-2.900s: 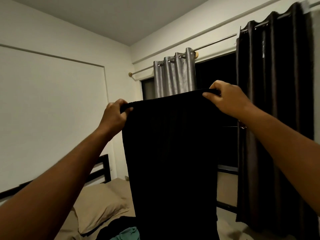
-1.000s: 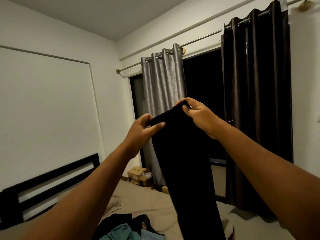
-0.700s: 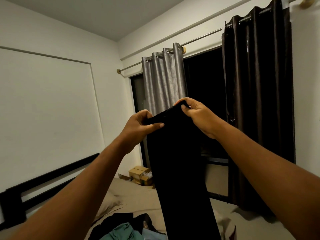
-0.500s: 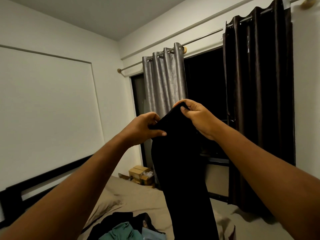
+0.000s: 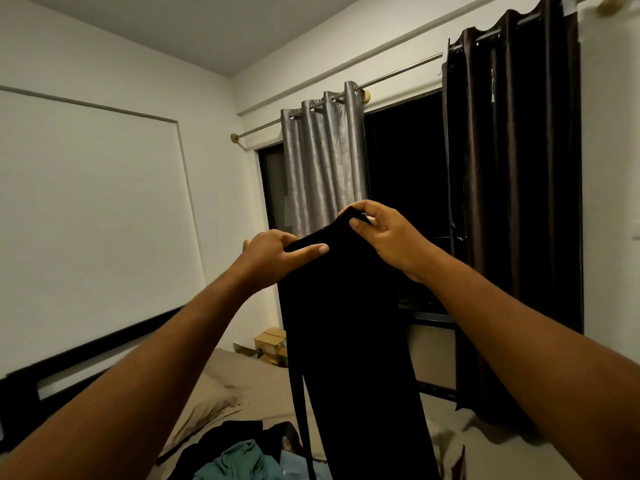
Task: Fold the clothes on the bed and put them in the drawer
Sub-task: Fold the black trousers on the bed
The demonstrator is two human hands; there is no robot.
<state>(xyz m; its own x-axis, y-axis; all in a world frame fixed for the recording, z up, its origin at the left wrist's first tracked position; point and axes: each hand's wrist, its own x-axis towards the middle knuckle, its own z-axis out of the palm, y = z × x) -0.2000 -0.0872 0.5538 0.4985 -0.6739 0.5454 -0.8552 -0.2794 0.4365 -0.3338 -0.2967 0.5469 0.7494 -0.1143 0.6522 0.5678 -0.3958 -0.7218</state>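
Slippage threatens: left hand (image 5: 273, 258) and right hand (image 5: 391, 237) pinch the black garment (image 5: 346, 341) above the bed (image 5: 256, 393). Either grip loosening could drop it.

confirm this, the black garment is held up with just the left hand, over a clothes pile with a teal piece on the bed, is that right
Not just the left: the head view shows the left hand and the right hand both pinching the top edge of the black garment. The rest holds: it hangs over a clothes pile with a teal piece on the bed.
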